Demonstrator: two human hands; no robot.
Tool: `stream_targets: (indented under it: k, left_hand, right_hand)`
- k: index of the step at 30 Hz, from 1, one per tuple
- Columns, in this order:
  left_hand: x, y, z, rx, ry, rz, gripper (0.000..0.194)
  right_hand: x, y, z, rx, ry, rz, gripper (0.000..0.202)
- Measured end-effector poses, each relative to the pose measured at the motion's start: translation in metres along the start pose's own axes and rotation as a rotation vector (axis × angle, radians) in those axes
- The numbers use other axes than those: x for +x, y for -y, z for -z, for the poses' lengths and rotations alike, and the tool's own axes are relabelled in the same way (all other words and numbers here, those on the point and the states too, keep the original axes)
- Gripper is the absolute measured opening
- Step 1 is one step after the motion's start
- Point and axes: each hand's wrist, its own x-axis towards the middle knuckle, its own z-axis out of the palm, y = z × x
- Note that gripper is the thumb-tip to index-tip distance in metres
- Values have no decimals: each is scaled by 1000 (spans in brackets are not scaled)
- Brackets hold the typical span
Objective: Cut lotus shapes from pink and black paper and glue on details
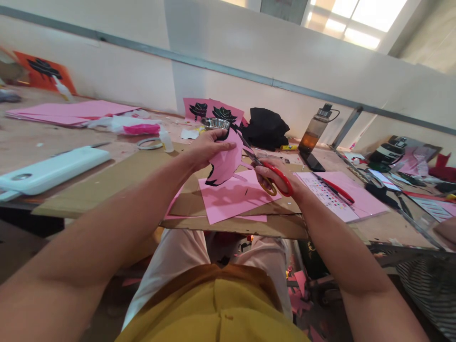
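Observation:
My left hand (217, 146) pinches a pink paper cutout (226, 164) with black edging, held up above the table. My right hand (272, 173) grips scissors (285, 183) with one red and one yellow handle loop. Their blades point up and left at the cutout's right edge, beside narrow pink strips; I cannot tell whether they are closed on the paper. Below both hands a pink sheet (228, 204) lies on brown cardboard (142, 175).
Behind stand a metal bowl (215, 123), a heap of black material (267, 128) and a water bottle (315, 128) near a phone (312, 161). Red-handled scissors (337, 187) lie on papers at right. A white device (57, 168) and pink sheets (71, 111) are at left.

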Motion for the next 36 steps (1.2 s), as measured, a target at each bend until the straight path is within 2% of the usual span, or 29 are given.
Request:
stream_targets:
  k: [4, 14, 21, 26, 30, 36]
  left_hand:
    - [-2, 0, -4, 16, -20, -10, 31]
    - [0, 7, -5, -38, 44, -10, 38]
    - [-1, 7, -7, -14, -2, 8, 41]
    - [1, 9, -7, -25, -27, -12, 38]
    - [2, 11, -8, -60, -38, -28, 42]
    - [0, 12, -11, -92, -39, -35, 46]
  right_hand:
    - [2, -2, 0, 53, -26, 45, 40]
    - [-2, 8, -2, 24, -25, 58, 46]
    - [-4, 8, -1, 1, -17, 19, 49]
    - [-4, 7, -4, 117, -7, 63, 47]
    - [-3, 5, -5, 162, -14, 69, 46]
    - [-1, 1, -5, 147, -19, 91, 43]
